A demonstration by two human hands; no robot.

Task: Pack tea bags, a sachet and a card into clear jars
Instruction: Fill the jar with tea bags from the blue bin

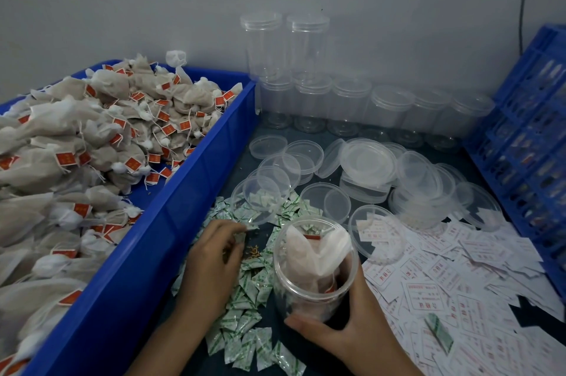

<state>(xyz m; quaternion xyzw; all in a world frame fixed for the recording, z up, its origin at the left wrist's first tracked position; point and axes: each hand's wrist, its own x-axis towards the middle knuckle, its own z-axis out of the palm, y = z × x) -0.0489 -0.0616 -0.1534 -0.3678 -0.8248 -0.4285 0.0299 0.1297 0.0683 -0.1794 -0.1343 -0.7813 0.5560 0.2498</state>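
Observation:
A clear jar [312, 286] stands open near the front, with tea bags [315, 253] sticking up inside it. My right hand [346, 326] grips the jar around its lower side. My left hand [211, 262] is over the pile of white-and-green sachets [245, 308], fingers curled and pinching at one sachet near the pile's top. White cards with red print [453, 283] lie scattered to the right of the jar. A big blue bin [171, 222] on the left holds a heap of tea bags [92, 145] with red tags.
Several empty clear jars [352, 106] stand along the back wall, two stacked higher. Loose clear lids [367, 173] lie in a heap behind the sachets. A blue slatted crate [526, 142] rises at the right edge. A grey wall closes the back.

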